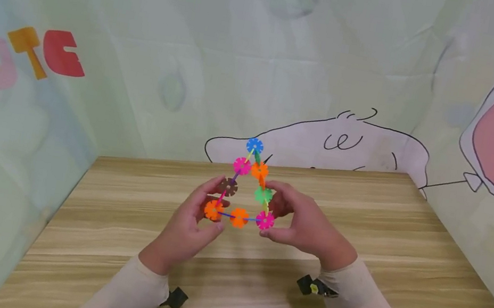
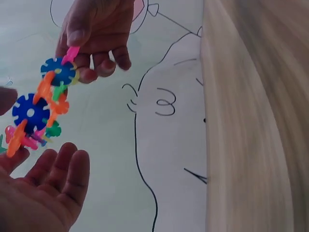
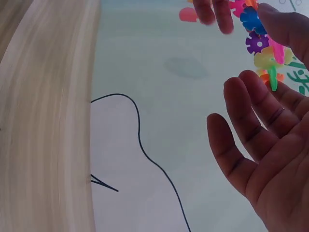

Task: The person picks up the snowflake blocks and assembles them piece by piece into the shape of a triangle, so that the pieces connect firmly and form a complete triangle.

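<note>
A triangle of interlocking plastic snowflake discs (image 1: 239, 218) is held up above the table, a blue disc at its top corner. My left hand (image 1: 186, 228) grips its lower left corner between thumb and index finger, around an orange disc (image 1: 214, 210) and a brown disc (image 1: 229, 187). At the lower right, my right hand (image 1: 306, 220) pinches the side with the pink disc (image 1: 265, 220) and green disc (image 1: 263, 195). In the left wrist view, a pink piece (image 2: 71, 54) is under the right thumb. The right wrist view shows purple (image 3: 257, 43) and yellow discs edge-on, the remaining right fingers spread loosely.
The wood-grain table (image 1: 120, 220) lies below both hands. Behind it hangs a pale printed curtain (image 1: 194, 59) with cartoon outlines and coloured letters. Small dark cameras (image 1: 175, 298) are strapped at both wrists.
</note>
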The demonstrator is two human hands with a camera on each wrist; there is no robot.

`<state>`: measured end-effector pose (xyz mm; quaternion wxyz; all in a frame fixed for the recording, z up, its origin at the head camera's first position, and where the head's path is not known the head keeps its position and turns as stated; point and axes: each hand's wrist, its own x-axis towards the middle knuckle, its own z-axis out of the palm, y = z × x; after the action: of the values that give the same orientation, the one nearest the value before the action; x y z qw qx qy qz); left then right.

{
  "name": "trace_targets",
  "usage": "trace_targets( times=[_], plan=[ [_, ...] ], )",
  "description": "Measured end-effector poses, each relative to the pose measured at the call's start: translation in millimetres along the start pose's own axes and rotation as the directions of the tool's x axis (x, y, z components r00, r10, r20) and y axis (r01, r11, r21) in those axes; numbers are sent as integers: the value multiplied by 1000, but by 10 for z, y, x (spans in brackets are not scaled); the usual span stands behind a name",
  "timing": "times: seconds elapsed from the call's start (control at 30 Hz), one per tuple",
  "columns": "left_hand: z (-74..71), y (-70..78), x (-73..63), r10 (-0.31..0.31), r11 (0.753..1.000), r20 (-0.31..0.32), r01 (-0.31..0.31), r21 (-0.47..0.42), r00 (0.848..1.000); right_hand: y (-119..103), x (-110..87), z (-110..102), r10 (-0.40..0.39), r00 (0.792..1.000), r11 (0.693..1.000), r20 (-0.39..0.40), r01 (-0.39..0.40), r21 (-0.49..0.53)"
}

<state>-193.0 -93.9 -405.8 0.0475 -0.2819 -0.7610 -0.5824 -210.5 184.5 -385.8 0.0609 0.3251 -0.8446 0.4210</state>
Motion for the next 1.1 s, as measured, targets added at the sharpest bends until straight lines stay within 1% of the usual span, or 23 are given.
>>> trace_targets(
  times=[0.07,0.17,0.27,0.33,0.4,0.47,0.53,0.63,0.7,0.77,0.8,0.87,0.97,1.03,1.1],
  plan=[
    [-80,-18,8,9,991,18,-11,135,1000,32,11,-8,17,1000,1000,14,-17,7],
    [-161,-49,31,1,964,49,-14,264,999,73,23,-18,53,998,999,37,-53,-2],
    [-194,-85,60,-31,946,89,0,326,996,102,28,-32,99,993,995,69,-98,-13],
    [-198,-114,74,-72,929,111,26,369,991,121,30,-49,124,988,992,92,-123,-15],
    [-190,-144,85,-127,912,126,66,405,984,148,33,-65,150,981,989,119,-148,-28],
    [-174,-176,91,-184,898,144,107,427,972,190,34,-71,184,972,983,149,-179,-41],
    [-151,-209,95,-250,880,155,158,448,956,254,37,-59,224,957,974,183,-217,-59],
    [-100,-261,110,-351,853,165,243,461,922,359,32,-22,301,924,954,235,-290,-82],
    [-61,-297,125,-415,830,166,297,473,895,421,31,8,350,898,937,265,-338,-94],
    [-25,-337,138,-459,814,172,335,474,872,467,27,38,389,876,921,286,-376,-103],
    [-8,-357,142,-472,810,176,345,475,864,486,26,52,404,866,914,295,-391,-103],
    [20,-404,147,-486,803,186,353,480,854,524,24,78,424,852,905,308,-413,-102],
    [49,-476,149,-484,803,210,335,493,850,574,20,111,428,844,903,324,-416,-110],
    [69,-519,153,-476,805,228,316,503,849,599,14,130,435,837,900,332,-416,-130],
    [91,-553,156,-479,796,242,301,524,844,616,8,147,444,829,896,341,-414,-162]
  ],
)
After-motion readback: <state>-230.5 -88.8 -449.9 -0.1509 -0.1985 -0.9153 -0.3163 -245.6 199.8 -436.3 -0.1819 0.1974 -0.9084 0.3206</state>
